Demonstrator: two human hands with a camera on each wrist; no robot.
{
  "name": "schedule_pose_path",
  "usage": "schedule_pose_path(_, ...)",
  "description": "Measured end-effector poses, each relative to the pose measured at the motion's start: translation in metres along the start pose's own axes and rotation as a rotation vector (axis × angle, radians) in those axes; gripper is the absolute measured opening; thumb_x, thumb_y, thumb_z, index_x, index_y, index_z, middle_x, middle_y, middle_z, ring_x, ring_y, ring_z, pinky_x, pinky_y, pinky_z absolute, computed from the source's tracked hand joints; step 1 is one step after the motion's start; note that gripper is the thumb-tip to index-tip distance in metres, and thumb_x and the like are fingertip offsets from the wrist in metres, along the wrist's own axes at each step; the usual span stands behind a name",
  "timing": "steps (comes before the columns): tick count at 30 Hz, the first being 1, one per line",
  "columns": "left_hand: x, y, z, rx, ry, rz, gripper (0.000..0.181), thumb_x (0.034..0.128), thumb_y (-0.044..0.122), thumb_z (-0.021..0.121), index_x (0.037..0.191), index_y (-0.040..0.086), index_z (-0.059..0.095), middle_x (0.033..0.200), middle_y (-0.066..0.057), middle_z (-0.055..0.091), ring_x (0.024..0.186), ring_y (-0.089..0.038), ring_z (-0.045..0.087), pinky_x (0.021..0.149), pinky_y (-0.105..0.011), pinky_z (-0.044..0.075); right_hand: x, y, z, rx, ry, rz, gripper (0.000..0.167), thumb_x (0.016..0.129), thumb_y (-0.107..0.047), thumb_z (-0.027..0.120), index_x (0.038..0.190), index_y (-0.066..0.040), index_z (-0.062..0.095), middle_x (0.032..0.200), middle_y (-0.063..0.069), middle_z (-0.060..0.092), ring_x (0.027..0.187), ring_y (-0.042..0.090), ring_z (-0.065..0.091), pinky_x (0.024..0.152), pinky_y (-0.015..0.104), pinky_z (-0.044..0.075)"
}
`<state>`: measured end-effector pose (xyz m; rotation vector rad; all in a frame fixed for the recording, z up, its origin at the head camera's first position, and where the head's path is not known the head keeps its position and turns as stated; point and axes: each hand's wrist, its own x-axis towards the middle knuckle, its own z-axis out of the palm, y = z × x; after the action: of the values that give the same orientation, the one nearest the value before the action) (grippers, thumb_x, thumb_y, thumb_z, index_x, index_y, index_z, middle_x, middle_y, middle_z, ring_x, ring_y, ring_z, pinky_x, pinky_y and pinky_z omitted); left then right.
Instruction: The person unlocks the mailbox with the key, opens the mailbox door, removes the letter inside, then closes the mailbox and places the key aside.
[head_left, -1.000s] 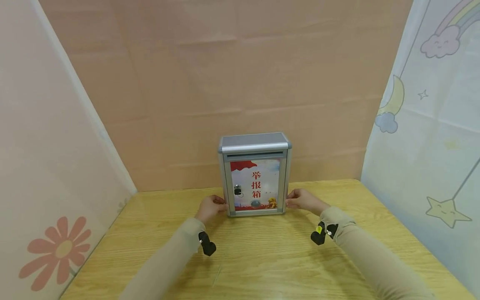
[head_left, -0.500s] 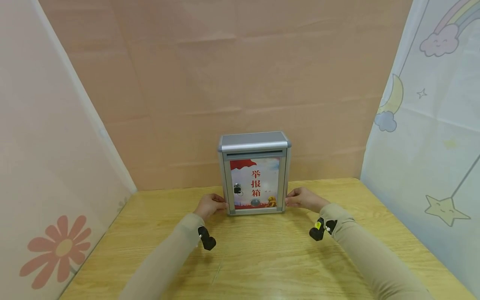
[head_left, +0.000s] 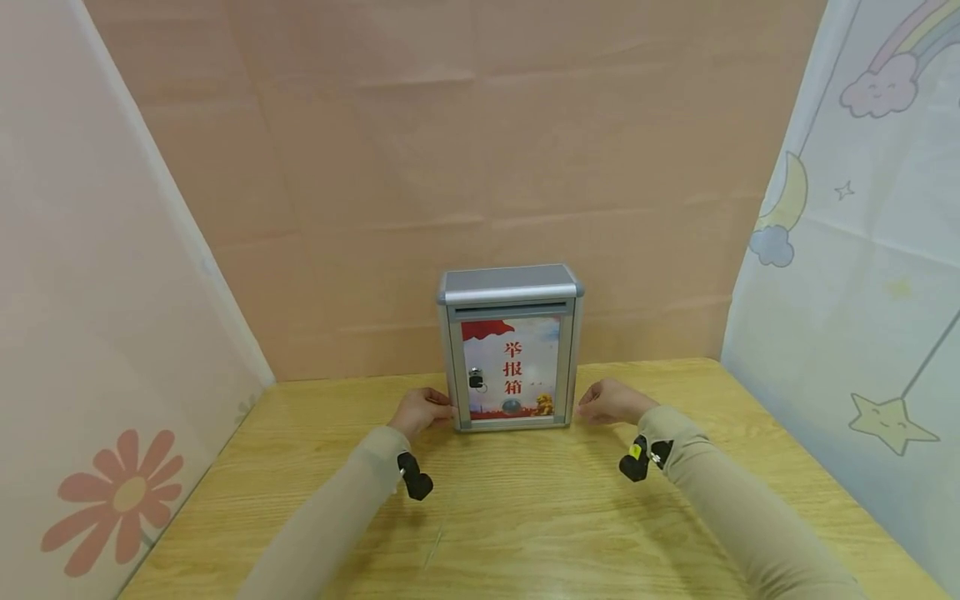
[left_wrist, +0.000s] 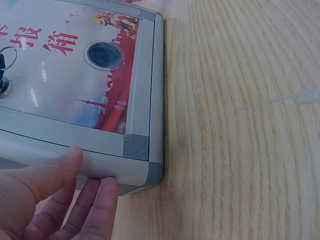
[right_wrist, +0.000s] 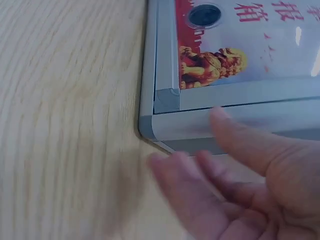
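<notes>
A silver-grey metal drop box (head_left: 512, 283) stands upright on the wooden table, in the middle of the head view. Its front door (left_wrist: 45, 95) bears red characters and a round dark window. A black-headed key (head_left: 476, 382) with a ring sits in the lock on the door's left. At the lower left side of the box, my left hand (head_left: 420, 412) rests its thumb and fingertips on the metal edge. My right hand (head_left: 613, 402) is by the lower right side, slightly apart from it, its fingers (right_wrist: 175, 167) loosely bent and holding nothing.
The wooden table (head_left: 510, 517) reaches toward me. Behind the box hangs a plain orange-tan cloth (head_left: 480, 167). A pale sheet with a flower (head_left: 127, 496) bounds the left, and another with a star (head_left: 892, 423) bounds the right.
My right hand has come off the box's right side and moved slightly to the right. The left hand and the drop box stay where they were.
</notes>
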<state>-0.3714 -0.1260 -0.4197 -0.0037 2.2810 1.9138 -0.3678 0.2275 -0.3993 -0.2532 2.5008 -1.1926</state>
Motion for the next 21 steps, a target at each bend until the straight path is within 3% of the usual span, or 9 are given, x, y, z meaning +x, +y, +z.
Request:
schedule_pose_path(2,0.000,0.000,0.001,0.005,0.000,-0.001,0.027,0.0843,-0.004,0.070,0.106,-0.013,0.057,0.094,-0.016,0.062,0.098,-0.038,0.065,0.094,-0.050,0.051,-0.007,-0.009,0.003,-0.100,-0.034,0.040,0.020,0.091,-0.008,0.065,0.101,0.009,0.065,0.102,0.016,0.066,0.086,0.022,0.067,0.080,0.036,0.058)
schedule_pose_path(4,0.000,0.000,0.001,0.010,0.003,-0.003,0.026,0.0843,-0.005,0.070,0.106,-0.012,0.058,0.094,-0.016,0.062,0.099,-0.039,0.065,0.094,-0.050,0.051,-0.012,-0.021,0.008,-0.103,-0.108,0.044,0.018,0.091,-0.007,0.063,0.099,0.009,0.066,0.105,0.016,0.067,0.087,0.021,0.068,0.081,0.036,0.058)
schedule_pose_path(8,0.001,-0.002,0.000,0.027,0.008,0.012,0.025,0.0838,-0.006,0.070,0.105,-0.012,0.058,0.094,-0.015,0.061,0.098,-0.039,0.065,0.093,-0.050,0.052,-0.017,-0.051,0.027,0.139,-0.248,-0.016,0.032,0.099,-0.011,0.053,0.116,0.016,0.055,0.119,0.028,0.060,0.106,0.037,0.064,0.092,0.042,0.054)
schedule_pose_path(10,0.001,-0.003,0.000,0.024,0.012,0.011,0.024,0.0835,-0.006,0.070,0.104,-0.012,0.058,0.094,-0.015,0.061,0.095,-0.036,0.067,0.093,-0.050,0.052,-0.016,-0.068,0.041,0.285,-0.265,-0.050,0.041,0.102,-0.015,0.047,0.128,0.017,0.047,0.125,0.033,0.055,0.115,0.044,0.057,0.097,0.046,0.051)
schedule_pose_path(16,0.000,-0.001,0.001,0.028,0.022,0.011,0.024,0.0829,-0.007,0.070,0.103,-0.011,0.058,0.093,-0.014,0.060,0.086,-0.026,0.068,0.091,-0.049,0.053,-0.008,-0.112,0.081,0.622,-0.148,-0.062,0.047,0.105,-0.020,0.041,0.138,0.014,0.037,0.137,0.035,0.045,0.125,0.042,0.051,0.103,0.044,0.046)
schedule_pose_path(21,-0.001,0.000,0.001,0.053,0.026,0.014,0.025,0.0831,-0.005,0.071,0.104,-0.011,0.059,0.094,-0.015,0.061,0.086,-0.027,0.068,0.089,-0.049,0.054,0.004,-0.130,0.102,0.888,-0.022,-0.020,0.045,0.104,-0.016,0.043,0.140,0.010,0.034,0.134,0.034,0.046,0.128,0.044,0.048,0.104,0.042,0.045)
